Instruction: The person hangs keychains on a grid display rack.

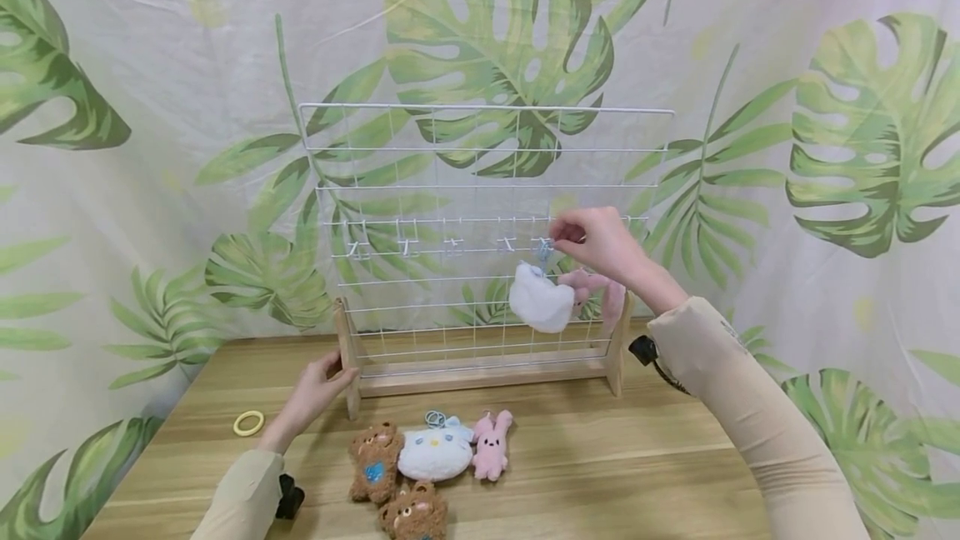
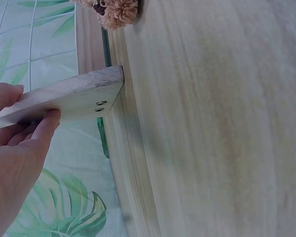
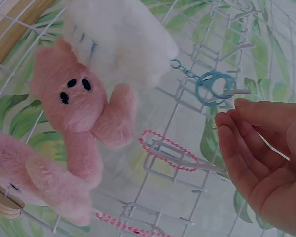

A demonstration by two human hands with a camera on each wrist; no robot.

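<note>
My left hand [image 1: 317, 388] grips the wooden side leg [image 2: 84, 91] of a white wire grid rack [image 1: 480, 187], thumb on one face and fingers on the other. My right hand [image 3: 266, 158] is at a white hook, its fingers loosely curled with thumb and fingertips close together, nothing visible between them. Right beside the fingertips, a blue key ring [image 3: 214, 89] hangs on that hook. From it hangs a white plush keychain [image 1: 540, 298]. Next to this hang pink plush keychains [image 3: 74, 94] on pink bead chains [image 3: 170, 153], partly hidden behind the white one in the head view.
On the wooden table before the rack lie two brown bear plushes [image 1: 375, 461], a white plush with a blue ring [image 1: 435, 450] and a pink rabbit plush [image 1: 491, 445]. A yellow ring [image 1: 248, 423] lies at the left. More hooks [image 1: 407, 247] line the grid. A leaf-printed cloth [image 1: 495, 48] hangs behind.
</note>
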